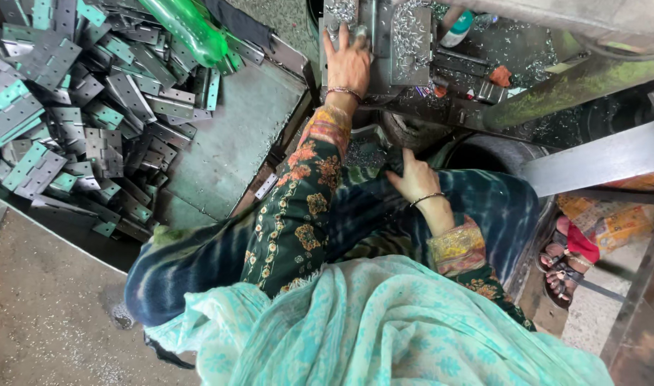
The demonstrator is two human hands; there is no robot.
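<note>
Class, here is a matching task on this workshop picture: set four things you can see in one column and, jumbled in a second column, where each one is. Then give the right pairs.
Things
1. left hand
2. right hand
3. pile of metal hinges
4. green plastic bottle

Places
A. heaped at the left of the picture
B. resting on the lap, against the dark blue cloth
C. lying at the top, at the edge of the hinge pile
D. stretched forward onto the metal plate strewn with shavings

Pairs: 1-D, 2-B, 3-A, 4-C
</note>
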